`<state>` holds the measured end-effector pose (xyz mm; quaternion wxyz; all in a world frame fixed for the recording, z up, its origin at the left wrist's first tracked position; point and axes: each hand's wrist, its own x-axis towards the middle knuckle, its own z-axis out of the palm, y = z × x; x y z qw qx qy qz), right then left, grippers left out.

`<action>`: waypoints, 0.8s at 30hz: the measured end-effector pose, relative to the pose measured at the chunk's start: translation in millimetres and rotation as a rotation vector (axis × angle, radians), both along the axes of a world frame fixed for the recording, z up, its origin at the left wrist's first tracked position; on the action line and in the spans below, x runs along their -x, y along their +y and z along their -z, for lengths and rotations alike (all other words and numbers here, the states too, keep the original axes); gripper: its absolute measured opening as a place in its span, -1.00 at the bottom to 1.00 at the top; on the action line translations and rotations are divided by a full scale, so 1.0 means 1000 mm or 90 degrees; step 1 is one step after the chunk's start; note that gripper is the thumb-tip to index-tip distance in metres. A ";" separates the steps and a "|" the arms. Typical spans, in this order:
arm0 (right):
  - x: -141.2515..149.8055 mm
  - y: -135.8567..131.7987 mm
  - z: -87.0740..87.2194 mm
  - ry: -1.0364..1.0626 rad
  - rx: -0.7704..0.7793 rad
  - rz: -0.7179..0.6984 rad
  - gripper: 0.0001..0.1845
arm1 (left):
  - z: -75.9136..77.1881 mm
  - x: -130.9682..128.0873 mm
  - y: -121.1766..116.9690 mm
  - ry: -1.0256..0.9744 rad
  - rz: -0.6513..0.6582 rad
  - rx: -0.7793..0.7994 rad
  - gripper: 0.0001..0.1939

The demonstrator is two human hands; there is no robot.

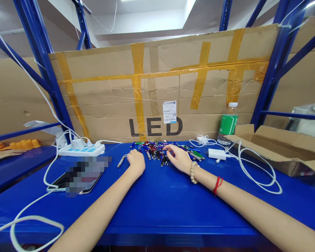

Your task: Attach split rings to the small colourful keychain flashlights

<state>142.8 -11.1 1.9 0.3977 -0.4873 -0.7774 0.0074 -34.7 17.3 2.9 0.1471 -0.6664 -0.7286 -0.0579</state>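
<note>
A heap of several small coloured metal keychain lights (170, 148) lies at the back of the blue table (157, 206). My left hand (136, 162) rests at the heap's left edge with its fingers curled under; what they hold, if anything, is hidden. One silver light (121, 161) lies apart, just left of that hand. My right hand (179, 158) reaches into the heap from the right, its fingers bent and touching the lights. It wears a bead bracelet, and a red string circles the forearm.
A white power strip (82, 149) with plugged chargers and a phone (81, 178) lie at left, white cables trailing. A white charger (217, 154), cable loop, green bottle (228, 124) and open cardboard box (280, 148) stand at right. A cardboard wall marked LED (157, 91) backs the table.
</note>
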 end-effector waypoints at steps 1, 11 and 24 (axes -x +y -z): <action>0.000 -0.001 -0.001 -0.014 -0.001 -0.003 -0.80 | 0.000 0.000 0.000 0.001 -0.001 0.000 -0.64; 0.002 -0.004 -0.002 -0.130 0.016 -0.064 -0.81 | 0.001 0.000 0.001 0.023 0.003 0.000 -0.69; 0.000 0.002 0.001 -0.146 -0.048 -0.018 -0.78 | -0.008 -0.022 -0.015 0.019 0.453 -0.113 -0.63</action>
